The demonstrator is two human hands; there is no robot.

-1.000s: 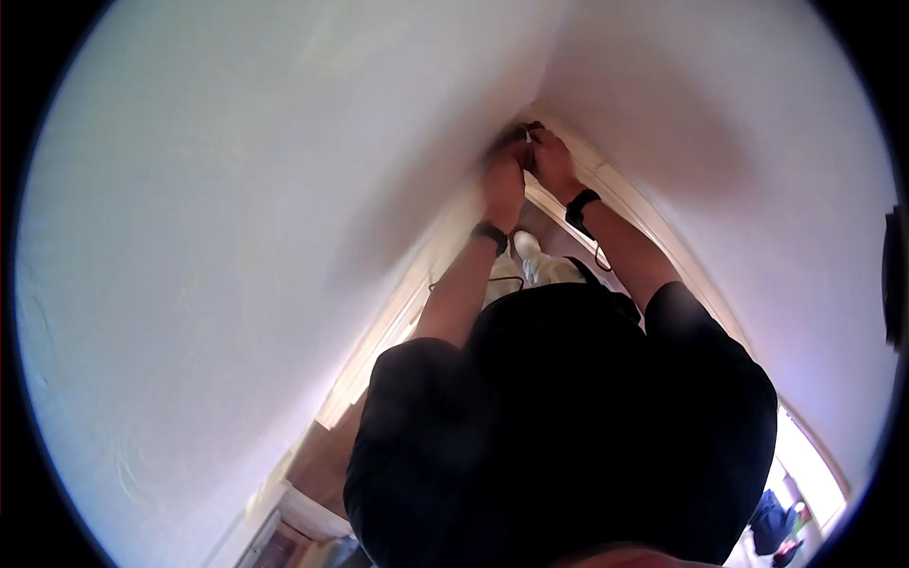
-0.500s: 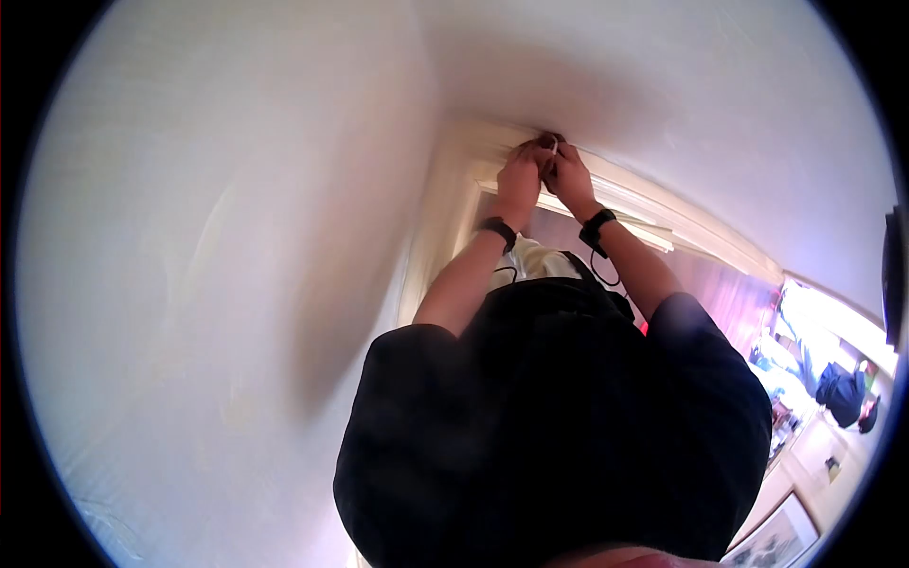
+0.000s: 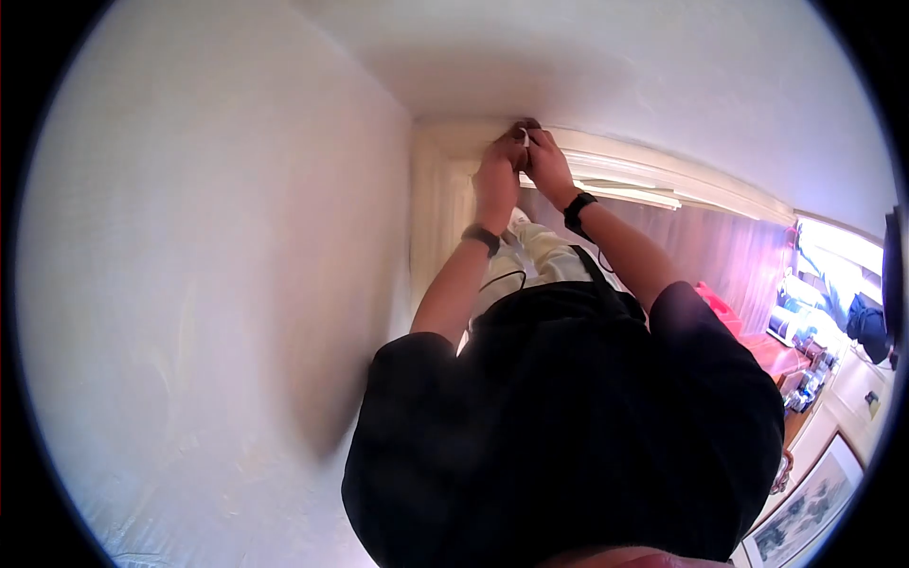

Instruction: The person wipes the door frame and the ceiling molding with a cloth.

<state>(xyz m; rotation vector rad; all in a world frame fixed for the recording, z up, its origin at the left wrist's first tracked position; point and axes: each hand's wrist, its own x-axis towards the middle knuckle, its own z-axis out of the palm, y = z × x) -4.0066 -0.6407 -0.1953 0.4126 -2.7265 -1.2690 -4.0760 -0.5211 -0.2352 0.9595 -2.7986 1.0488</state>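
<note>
My left hand (image 3: pixel 496 180) and my right hand (image 3: pixel 549 168) meet close together at the top of a cream-coloured frame (image 3: pixel 663 168), near the corner where the walls join. Between their closed fingers a small white piece (image 3: pixel 525 138) shows; its shape is too small to make out. Both hands are pinched around it. A dark band is on each wrist, and a thin dark cord hangs near each one.
A large pale wall (image 3: pixel 208 237) fills the left side. At the right are a reddish table (image 3: pixel 776 355) with several items, a framed picture (image 3: pixel 805 502), a bright window and dark hanging clothing (image 3: pixel 867 327).
The view has turned, so more of the frame and the room at the right shows. My hands remain together at the frame, with the white piece between their fingers.
</note>
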